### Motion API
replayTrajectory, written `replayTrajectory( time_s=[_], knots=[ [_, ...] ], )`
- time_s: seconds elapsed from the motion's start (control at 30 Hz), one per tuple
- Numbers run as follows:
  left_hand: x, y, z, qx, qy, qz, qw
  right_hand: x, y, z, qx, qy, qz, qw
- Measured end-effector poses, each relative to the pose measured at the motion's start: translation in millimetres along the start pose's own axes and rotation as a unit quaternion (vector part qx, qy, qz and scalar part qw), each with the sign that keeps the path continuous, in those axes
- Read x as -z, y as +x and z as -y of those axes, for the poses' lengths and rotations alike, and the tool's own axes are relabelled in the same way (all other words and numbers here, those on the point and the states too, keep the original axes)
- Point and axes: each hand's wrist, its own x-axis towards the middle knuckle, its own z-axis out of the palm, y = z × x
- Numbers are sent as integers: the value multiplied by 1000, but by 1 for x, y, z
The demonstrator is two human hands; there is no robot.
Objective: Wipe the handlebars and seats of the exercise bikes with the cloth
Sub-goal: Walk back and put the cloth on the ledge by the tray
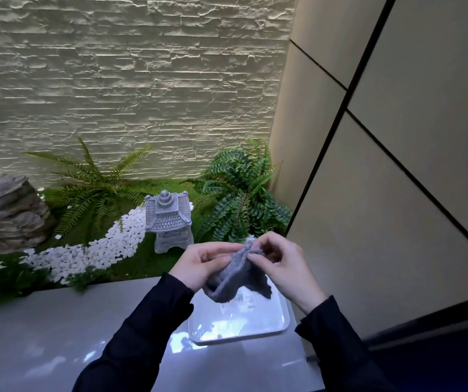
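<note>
Left hand (202, 263) and right hand (287, 267) are pinching the cloth (238, 282) by its top edge above the tray (279, 327); soft, light, it is likely handling best bunched.

Your black sleeves (148, 329), dark grey cloth (235, 278) & white tray (282, 327) in front of grey pagoda lantern (167, 216); white pebbles (119, 239) at lantern's left, green ferns (238, 193) either side.

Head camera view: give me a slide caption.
A grey cloth pinched between the left hand and right hand over a white tray, stone lantern behind.
</note>
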Motion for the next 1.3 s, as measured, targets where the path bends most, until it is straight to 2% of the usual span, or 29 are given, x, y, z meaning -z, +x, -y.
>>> replayTrajectory(
  time_s=[0.2,0.37,0.5,0.67,0.77,0.87,1.0,1.07,1.17,1.23,1.3],
  knots=[
    [2,0,-4,5,27,22,999,2,3,-3,-20,53,17,998],
    [4,-1,-7,15,12,46,999,11,9,-4,-15,4,106,994],
    [-1,-2,-5,17,-66,33,997,8,6,-2,-9,42,62,997],
    [-3,-8,6,18,-98,-34,994,0,3,1,29,46,-5,999],
    [-1,-12,13,22,-138,-4,990,-3,0,0,13,102,-27,994],
    [-7,-12,28,62,-172,-8,983,-6,0,-2,4,165,-39,986],
    [-18,-7,35,48,-213,-93,971,-5,4,-8,-23,195,-34,980],
    [-18,-3,31,9,-168,-141,976,-5,5,-12,-23,192,-56,980],
    [-23,-1,21,-60,-19,-211,975,-10,5,-17,-17,138,-115,984],
    [-30,0,17,-116,76,-251,958,-18,4,-18,-32,115,-158,980],
    [-36,1,14,-162,196,-297,920,-27,4,-17,-33,83,-197,976]
  ],
)
